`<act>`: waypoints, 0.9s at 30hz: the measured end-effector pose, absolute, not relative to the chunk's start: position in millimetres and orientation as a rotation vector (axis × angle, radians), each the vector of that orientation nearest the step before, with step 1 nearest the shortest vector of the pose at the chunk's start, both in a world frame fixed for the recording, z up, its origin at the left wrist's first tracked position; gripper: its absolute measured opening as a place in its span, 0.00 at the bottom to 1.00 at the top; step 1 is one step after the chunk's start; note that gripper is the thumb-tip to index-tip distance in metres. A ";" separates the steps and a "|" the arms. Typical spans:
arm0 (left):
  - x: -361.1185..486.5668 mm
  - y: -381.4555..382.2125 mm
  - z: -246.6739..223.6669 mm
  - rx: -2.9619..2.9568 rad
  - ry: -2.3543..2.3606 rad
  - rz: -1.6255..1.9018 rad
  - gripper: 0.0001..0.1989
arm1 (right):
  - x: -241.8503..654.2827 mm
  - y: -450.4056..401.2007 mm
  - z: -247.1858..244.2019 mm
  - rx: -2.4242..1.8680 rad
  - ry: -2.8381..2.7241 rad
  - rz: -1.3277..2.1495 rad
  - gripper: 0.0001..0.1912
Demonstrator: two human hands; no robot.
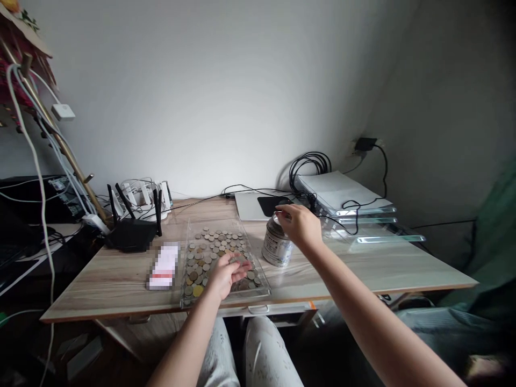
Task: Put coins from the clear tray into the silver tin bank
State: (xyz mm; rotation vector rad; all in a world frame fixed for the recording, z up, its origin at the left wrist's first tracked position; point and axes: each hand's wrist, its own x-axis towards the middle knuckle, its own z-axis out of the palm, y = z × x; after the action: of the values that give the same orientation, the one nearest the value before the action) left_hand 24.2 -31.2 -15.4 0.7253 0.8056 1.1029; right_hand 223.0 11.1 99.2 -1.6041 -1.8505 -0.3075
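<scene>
Many coins [206,267] lie spread in a clear shallow tray [266,292] near the desk's front edge. Over the tray's right part is my left hand [231,273], palm turned up and fingers apart, with nothing seen in it. A metal can [277,248] with a printed label stands upright just right of the tray. My right hand [298,223] is at the top of the can, thumb and fingertips pinched on a small thin thing that looks like a coin. The can's opening is partly hidden behind that hand.
A blurred-out phone [164,267] lies left of the tray, beside a black router [131,234] with antennas. Behind the can are a silver laptop [248,207] and black cables. Stacked clear trays with paper [342,191] stand at the right. The desk's front edge [113,315] is close to my legs.
</scene>
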 end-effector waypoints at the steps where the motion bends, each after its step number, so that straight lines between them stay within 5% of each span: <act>1: 23.9 -31.4 -15.4 0.731 0.796 1.111 0.13 | 212.9 4.3 94.0 -1.516 -1.899 -0.272 0.14; 10: 25.0 -28.1 -18.5 0.679 0.784 1.167 0.16 | 156.7 -13.4 28.0 -1.146 -2.346 0.433 0.12; 20: 21.8 -27.8 -14.0 0.512 0.763 1.145 0.17 | 228.0 13.3 115.7 -1.677 -1.840 -0.146 0.10; 27: 20.5 -28.0 -10.9 0.494 0.775 1.130 0.20 | 250.4 37.0 110.7 -1.936 -1.947 -0.220 0.10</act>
State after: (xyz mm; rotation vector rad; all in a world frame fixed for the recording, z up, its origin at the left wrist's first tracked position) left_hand 20.5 -28.0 -10.9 0.4935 0.7749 1.1296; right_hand 250.4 37.0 110.7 -1.9362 -1.9467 -0.2202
